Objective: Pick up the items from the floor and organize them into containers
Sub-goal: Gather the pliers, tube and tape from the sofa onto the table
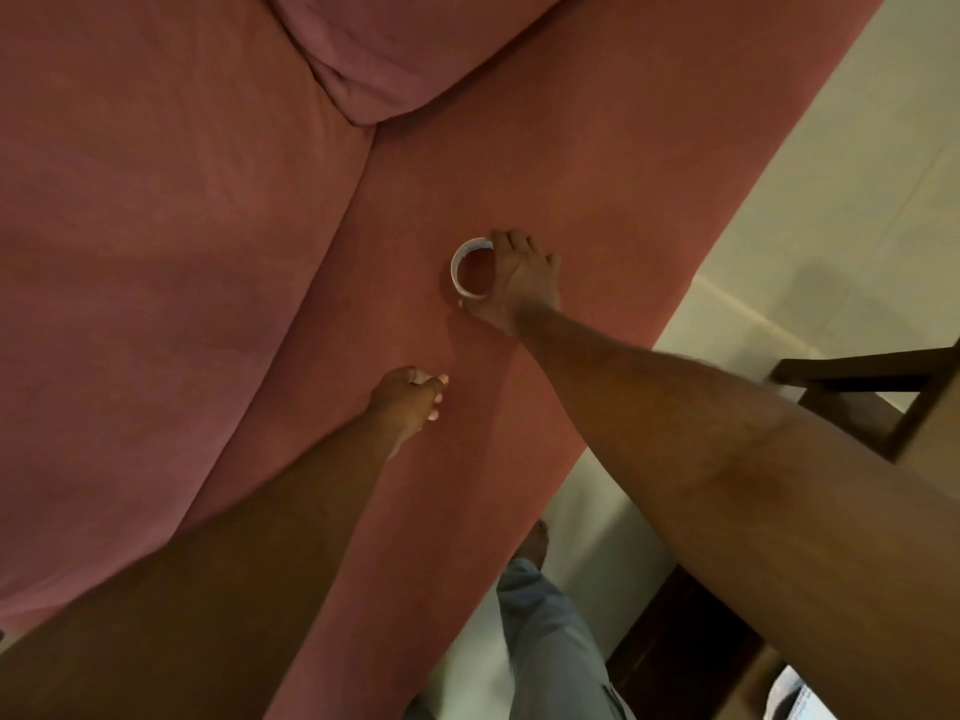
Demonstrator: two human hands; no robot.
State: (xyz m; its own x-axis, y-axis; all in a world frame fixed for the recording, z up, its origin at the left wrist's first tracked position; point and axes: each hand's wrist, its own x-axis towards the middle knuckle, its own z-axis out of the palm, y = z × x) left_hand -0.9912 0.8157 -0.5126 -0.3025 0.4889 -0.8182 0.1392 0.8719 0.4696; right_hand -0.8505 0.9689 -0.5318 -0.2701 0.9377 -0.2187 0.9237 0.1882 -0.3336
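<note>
A white ring-shaped roll of tape lies flat on the wide arm of a pink-red sofa. My right hand wraps around the roll's right side, fingers over its far edge and thumb at its near edge. My left hand rests on the sofa arm nearer to me, below and left of the roll, its fingers curled around something small and pale that I cannot identify.
The sofa seat cushion fills the left, with a back cushion at the top. Pale tiled floor runs along the right. Dark wooden furniture stands at the right edge. My leg and bare foot are below.
</note>
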